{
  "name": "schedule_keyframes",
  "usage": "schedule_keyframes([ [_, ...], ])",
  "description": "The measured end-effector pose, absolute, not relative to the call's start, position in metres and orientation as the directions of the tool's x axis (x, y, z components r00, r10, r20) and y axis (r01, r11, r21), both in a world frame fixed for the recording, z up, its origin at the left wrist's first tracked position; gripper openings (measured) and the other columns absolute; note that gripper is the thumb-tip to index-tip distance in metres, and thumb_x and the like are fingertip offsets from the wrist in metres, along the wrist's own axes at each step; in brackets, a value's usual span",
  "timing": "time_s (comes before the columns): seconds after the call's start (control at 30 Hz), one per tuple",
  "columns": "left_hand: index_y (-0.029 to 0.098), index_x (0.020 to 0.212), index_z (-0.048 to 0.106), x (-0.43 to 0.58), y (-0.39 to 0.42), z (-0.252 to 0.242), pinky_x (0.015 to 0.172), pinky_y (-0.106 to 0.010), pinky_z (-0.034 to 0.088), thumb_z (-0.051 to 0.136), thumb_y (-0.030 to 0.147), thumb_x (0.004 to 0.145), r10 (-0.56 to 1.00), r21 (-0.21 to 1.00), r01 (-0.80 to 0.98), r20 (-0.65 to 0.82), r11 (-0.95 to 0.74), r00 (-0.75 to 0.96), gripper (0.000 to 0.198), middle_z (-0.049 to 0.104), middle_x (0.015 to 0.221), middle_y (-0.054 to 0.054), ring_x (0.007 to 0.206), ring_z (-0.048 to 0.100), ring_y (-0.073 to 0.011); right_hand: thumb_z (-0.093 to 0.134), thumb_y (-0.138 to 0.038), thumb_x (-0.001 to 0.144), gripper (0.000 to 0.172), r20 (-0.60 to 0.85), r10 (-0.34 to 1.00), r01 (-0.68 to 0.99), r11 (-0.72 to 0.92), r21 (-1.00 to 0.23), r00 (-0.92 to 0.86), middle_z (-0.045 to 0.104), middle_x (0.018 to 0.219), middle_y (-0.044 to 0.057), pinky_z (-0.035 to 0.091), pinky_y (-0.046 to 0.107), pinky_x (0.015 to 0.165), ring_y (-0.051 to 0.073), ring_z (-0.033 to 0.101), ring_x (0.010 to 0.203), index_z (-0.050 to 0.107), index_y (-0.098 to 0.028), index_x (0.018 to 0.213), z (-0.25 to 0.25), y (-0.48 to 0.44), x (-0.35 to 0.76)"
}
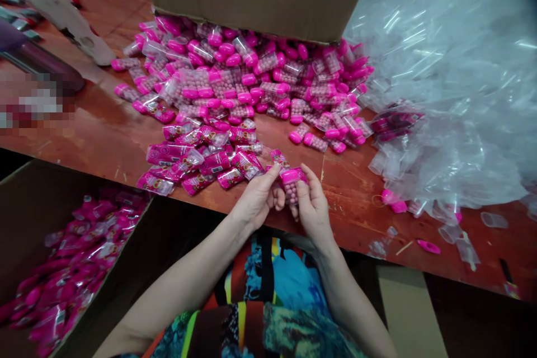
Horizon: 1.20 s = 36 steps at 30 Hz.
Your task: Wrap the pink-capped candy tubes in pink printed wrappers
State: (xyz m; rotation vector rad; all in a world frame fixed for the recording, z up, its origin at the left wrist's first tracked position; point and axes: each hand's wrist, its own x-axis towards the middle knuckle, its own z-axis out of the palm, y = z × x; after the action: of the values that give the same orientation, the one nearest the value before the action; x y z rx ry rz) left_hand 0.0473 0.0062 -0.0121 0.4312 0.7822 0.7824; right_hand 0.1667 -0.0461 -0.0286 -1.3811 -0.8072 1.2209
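In front of my body, both hands meet at the table's near edge. My right hand (314, 204) is closed on a small clear candy bottle (291, 185) with a bright pink cap and pink balls inside. My left hand (259, 196) is closed beside it, its thumb against a pink printed sleeve (278, 158); its fingertips are partly hidden. Left of my hands lies a small heap of bottles in printed pink sleeves (213, 162). Beyond it spreads a large pile of bare pink-capped candy bottles (235, 81).
A cardboard box (260, 0) stands behind the pile on the red-brown table (348, 190). Clear plastic bags (453, 95) and empty clear tubes cover the right side. Below left, an open carton (134, 235) holds many sleeved bottles. A purple bottle (42, 61) lies at far left.
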Motion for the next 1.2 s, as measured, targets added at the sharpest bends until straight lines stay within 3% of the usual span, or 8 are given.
schedule_keyframes([
  [0.17,0.013,0.072,0.065,0.048,0.004,-0.018,0.043,-0.019,0.034,0.073,0.048,0.085,0.743,0.63,-0.414,-0.449,0.657,0.496,0.038,0.055,0.051,0.001,0.042,0.046,-0.0066,0.06,-0.045,0.098,0.04,-0.134,0.958,-0.062,-0.122,-0.991,0.254,0.067,0.078,-0.002,0.051,0.024,0.054,0.013,0.062,0.062,0.059,-0.029,0.134,-0.029,-0.049,0.171],
  [0.3,0.013,0.07,0.064,0.049,0.002,-0.02,0.045,-0.02,0.033,0.074,0.046,0.084,0.741,0.627,-0.414,-0.455,0.66,0.493,0.037,0.052,0.048,0.002,0.042,0.044,-0.0067,0.062,-0.041,0.097,0.036,-0.053,0.957,0.07,-0.076,-0.995,0.285,0.074,0.092,0.001,0.056,0.029,0.07,0.016,0.069,0.078,0.058,-0.028,0.131,-0.034,-0.052,0.171],
  [0.37,0.013,0.072,0.064,0.048,0.001,-0.019,0.045,-0.02,0.032,0.075,0.044,0.083,0.744,0.624,-0.421,-0.453,0.658,0.49,0.035,0.053,0.048,0.002,0.042,0.044,-0.0064,0.063,-0.04,0.097,0.034,-0.051,0.96,0.072,-0.074,-0.995,0.276,0.074,0.091,0.001,0.056,0.029,0.07,0.015,0.069,0.077,0.059,-0.028,0.129,-0.034,-0.053,0.17],
  [0.47,0.014,0.073,0.064,0.047,0.003,-0.016,0.044,-0.02,0.031,0.073,0.044,0.083,0.732,0.593,-0.443,-0.448,0.673,0.513,0.033,0.052,0.046,0.002,0.041,0.043,-0.0072,0.063,-0.044,0.096,0.032,-0.123,0.956,-0.078,-0.106,-0.991,0.266,0.07,0.082,-0.001,0.054,0.026,0.061,0.014,0.066,0.069,0.059,-0.028,0.124,-0.032,-0.052,0.168],
  [0.63,0.015,0.069,0.062,0.047,0.004,-0.016,0.045,-0.022,0.034,0.065,0.041,0.088,0.703,0.559,-0.434,-0.483,0.707,0.522,0.032,0.05,0.043,0.001,0.038,0.044,-0.009,0.063,-0.044,0.095,0.039,-0.163,0.936,-0.175,-0.112,-0.978,0.311,0.068,0.085,0.001,0.05,0.025,0.053,0.013,0.061,0.064,0.06,-0.028,0.131,-0.028,-0.053,0.171],
  [0.83,0.014,0.069,0.064,0.05,-0.001,-0.018,0.044,-0.02,0.029,0.079,0.036,0.079,0.723,0.566,-0.451,-0.51,0.69,0.467,0.028,0.052,0.046,0.002,0.04,0.041,-0.006,0.058,-0.047,0.095,0.04,-0.227,0.895,-0.262,-0.131,-0.956,0.384,0.056,0.065,-0.005,0.041,0.022,0.04,0.012,0.055,0.048,0.055,-0.027,0.131,-0.027,-0.045,0.183],
  [1.03,0.013,0.07,0.067,0.058,-0.009,-0.022,0.042,-0.02,0.029,0.085,0.039,0.071,0.7,0.556,-0.427,-0.529,0.713,0.479,0.032,0.054,0.048,0.002,0.04,0.041,-0.0057,0.078,-0.04,0.081,0.059,-0.261,0.89,-0.27,-0.165,-0.949,0.373,0.062,0.082,-0.005,0.042,0.019,0.043,0.009,0.054,0.053,0.05,-0.029,0.131,-0.032,-0.038,0.181],
  [1.2,0.015,0.075,0.068,0.053,-0.013,-0.02,0.041,-0.021,0.025,0.083,0.047,0.074,0.695,0.63,-0.308,-0.573,0.713,0.435,0.036,0.052,0.044,0.002,0.037,0.041,-0.0072,0.08,-0.033,0.079,0.053,-0.184,0.901,-0.147,-0.136,-0.98,0.394,0.067,0.087,-0.002,0.054,0.026,0.063,0.014,0.064,0.071,0.055,-0.026,0.126,-0.03,-0.041,0.189],
])
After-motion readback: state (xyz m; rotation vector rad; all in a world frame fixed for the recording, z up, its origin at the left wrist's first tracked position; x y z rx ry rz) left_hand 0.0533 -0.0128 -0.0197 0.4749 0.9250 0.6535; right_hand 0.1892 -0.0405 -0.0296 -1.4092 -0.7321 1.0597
